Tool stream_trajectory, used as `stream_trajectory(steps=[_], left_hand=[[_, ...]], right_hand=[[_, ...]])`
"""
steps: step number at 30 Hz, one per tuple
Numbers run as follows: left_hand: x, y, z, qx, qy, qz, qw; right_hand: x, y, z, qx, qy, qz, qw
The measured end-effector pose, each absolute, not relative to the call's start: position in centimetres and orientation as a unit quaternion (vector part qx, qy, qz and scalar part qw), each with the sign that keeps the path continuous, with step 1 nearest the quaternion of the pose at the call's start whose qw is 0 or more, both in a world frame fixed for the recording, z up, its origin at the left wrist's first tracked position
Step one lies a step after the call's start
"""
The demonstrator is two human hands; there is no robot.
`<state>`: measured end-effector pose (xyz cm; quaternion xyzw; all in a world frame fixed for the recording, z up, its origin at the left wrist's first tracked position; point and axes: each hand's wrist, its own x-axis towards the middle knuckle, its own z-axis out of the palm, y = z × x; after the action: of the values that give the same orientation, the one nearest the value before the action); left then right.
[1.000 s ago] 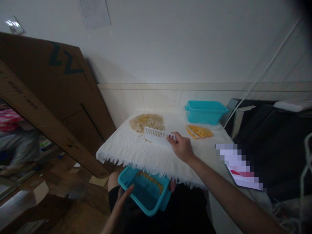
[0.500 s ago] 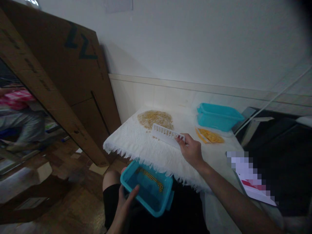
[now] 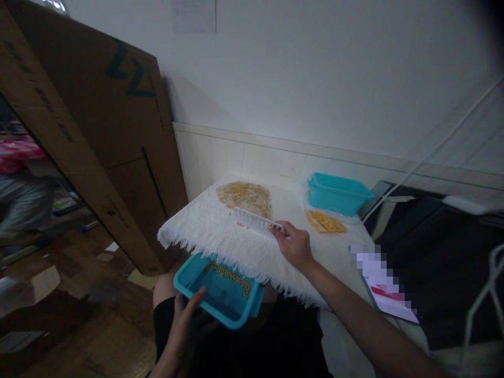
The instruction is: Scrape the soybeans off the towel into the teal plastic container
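Since half a second ago, the low blue tub (image 3: pixel 222 299) has slid a bit to the left along the table's front edge. It sits just below the fringe (image 3: pixel 285 290), which hangs over its far side. White slotted strip (image 3: pixel 254 221) and pile too: the strip has come a little left and nearer to the front, and it looks tipped flatter. Its slots stand just in front of the bean pile (image 3: pixel 244 193), where yellow beans lie with small pale grains. A few loose beans (image 3: pixel 242 226) lie on the near side of the strip. So the strip is between the pile and the tub, and the tub seems well placed to catch beans that come over the edge.

The right hand (image 3: pixel 296 245) pinches one end of the strip, thumb and fingers closed tight. The left hand (image 3: pixel 184 310) has hold of the low tub, thumb over the near rim; its other fingers are mostly hidden, so I cannot tell how far they curl. Some beans (image 3: pixel 230 275) lie along the tub's far side.

Bare white cloth (image 3: pixel 192 223) gives room in front and to the left. On the right, an orange bag (image 3: pixel 326 223) and another blue tub (image 3: pixel 334 199) take up room. Behind the pile, the wall (image 3: pixel 295 73) is close.
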<state>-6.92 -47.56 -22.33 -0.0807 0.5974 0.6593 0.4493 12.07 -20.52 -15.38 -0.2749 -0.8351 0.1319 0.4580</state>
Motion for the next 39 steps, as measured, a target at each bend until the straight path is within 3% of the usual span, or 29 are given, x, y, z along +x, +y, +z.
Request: stream_trajectory(steps=[12, 24, 34, 39], left_hand=[[-8.8, -45.5, -20.4, -0.047, 0.627, 0.645, 0.434], [-8.0, -45.9, -21.7, -0.067, 0.609, 0.662, 0.432], [-7.8, -46.7, -21.0, -0.061, 0.612, 0.663, 0.427], [-8.8, -46.1, -20.6, -0.043, 0.622, 0.662, 0.415]], right_hand=[[12.1, -21.8, -15.0, -0.18, -0.85, 0.112, 0.483], [11.8, -23.6, -13.7, -0.045, -0.843, 0.065, 0.532], [11.1, -26.5, -13.7, -0.022, -0.85, 0.055, 0.524], [10.6, -26.2, -13.8, -0.077, -0.846, 0.113, 0.515]])
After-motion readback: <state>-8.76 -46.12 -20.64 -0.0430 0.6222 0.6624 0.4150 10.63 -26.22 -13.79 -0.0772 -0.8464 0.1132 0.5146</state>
